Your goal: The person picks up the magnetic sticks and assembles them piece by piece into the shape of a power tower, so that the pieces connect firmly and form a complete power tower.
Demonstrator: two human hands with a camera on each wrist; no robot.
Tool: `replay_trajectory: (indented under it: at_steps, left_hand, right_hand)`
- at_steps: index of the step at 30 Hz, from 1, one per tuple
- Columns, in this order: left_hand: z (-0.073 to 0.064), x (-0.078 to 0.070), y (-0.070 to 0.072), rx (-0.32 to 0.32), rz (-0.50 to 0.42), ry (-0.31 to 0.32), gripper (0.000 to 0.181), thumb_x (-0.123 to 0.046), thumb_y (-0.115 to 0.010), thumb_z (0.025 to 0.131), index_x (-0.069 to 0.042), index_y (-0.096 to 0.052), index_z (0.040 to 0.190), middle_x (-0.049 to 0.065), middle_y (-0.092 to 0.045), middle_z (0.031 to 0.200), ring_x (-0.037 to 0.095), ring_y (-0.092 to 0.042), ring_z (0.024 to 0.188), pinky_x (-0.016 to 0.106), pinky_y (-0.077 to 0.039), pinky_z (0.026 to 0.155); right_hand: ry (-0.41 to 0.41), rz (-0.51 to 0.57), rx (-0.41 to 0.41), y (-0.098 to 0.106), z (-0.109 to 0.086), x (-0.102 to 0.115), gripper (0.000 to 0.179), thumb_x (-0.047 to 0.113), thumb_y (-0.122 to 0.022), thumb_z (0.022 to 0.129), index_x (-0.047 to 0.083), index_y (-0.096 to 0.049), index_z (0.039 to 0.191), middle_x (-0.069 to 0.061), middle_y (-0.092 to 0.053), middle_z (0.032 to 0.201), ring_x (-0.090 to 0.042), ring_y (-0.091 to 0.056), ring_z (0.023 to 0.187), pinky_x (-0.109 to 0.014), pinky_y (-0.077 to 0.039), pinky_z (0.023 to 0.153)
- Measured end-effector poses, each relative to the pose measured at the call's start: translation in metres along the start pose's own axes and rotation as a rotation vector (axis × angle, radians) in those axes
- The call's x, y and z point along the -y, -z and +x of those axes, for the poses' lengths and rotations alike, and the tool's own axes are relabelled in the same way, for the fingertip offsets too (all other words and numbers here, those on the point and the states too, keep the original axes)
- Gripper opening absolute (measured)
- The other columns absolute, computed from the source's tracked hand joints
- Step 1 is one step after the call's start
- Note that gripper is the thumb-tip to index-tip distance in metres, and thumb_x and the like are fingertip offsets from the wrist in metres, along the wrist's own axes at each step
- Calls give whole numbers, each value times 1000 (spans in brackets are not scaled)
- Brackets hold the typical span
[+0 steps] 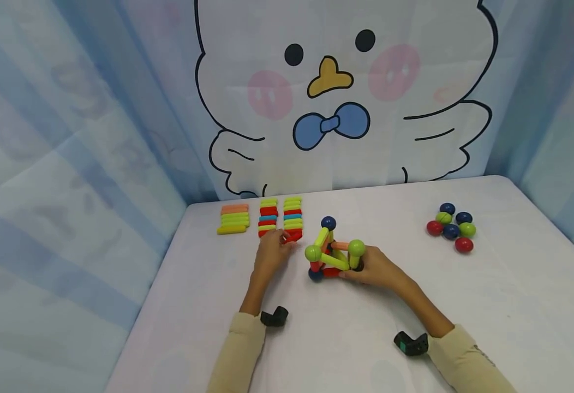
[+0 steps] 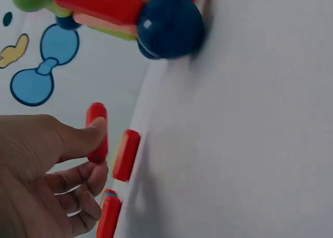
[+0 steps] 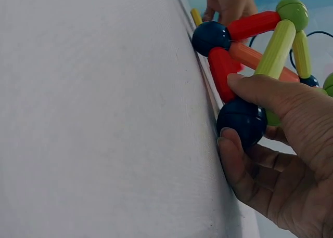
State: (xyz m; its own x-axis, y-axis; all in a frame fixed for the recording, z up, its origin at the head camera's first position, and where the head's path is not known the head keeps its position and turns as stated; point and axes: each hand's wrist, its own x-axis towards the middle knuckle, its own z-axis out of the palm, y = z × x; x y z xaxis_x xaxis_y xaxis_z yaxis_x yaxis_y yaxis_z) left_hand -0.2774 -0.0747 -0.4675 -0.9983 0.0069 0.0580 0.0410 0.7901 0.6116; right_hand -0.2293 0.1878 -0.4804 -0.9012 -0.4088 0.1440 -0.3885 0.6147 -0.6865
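My left hand (image 1: 269, 257) pinches a red rod (image 2: 95, 113) between thumb and fingers, at the near end of the rod rows. Two more red rods lie just beyond it in the left wrist view, one of them a red rod (image 2: 126, 156) beside the fingertips. My right hand (image 1: 379, 268) grips the lower right corner of a ball-and-rod frame (image 1: 335, 262), thumb and fingers around a dark blue ball (image 3: 242, 121). The frame joins red, orange and yellow-green rods with green and dark blue balls. A green ball (image 1: 356, 248) tops the corner above my right hand.
Two columns of colored rods (image 1: 293, 211) lie toward the back of the white table (image 1: 346, 338). Left of them is a small stack of orange, green and yellow rods (image 1: 234, 218). Several loose balls (image 1: 451, 231) cluster at the right. A curtain with a cartoon bird hangs behind.
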Motion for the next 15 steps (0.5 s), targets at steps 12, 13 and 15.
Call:
replay_trajectory:
  at_steps: [12,13,15]
  left_hand:
    - [-30,-41,29,208,-589,-233,35,-36,-70,90,-13,-65,115,4,-72,111,17,-62,106,27,-50,81]
    - [-31,-42,28,213,-570,-242,34,-35,-70,90,-12,-65,115,5,-73,110,17,-61,104,27,-49,79]
    - [-34,-43,25,199,-525,-264,32,-33,-70,90,-12,-64,113,5,-73,107,17,-60,102,25,-47,76]
  right_hand:
    - [-96,111,181,16,1,2,44,34,-76,85,7,-57,114,-2,-60,67,-15,-58,52,-28,-52,52]
    - [-109,119,195,19,0,2,43,33,-75,86,5,-56,112,-3,-61,69,-16,-59,52,-28,-53,53]
    - [-113,143,206,22,-2,1,46,29,-75,86,3,-54,118,-7,-65,77,-18,-62,57,-30,-54,54]
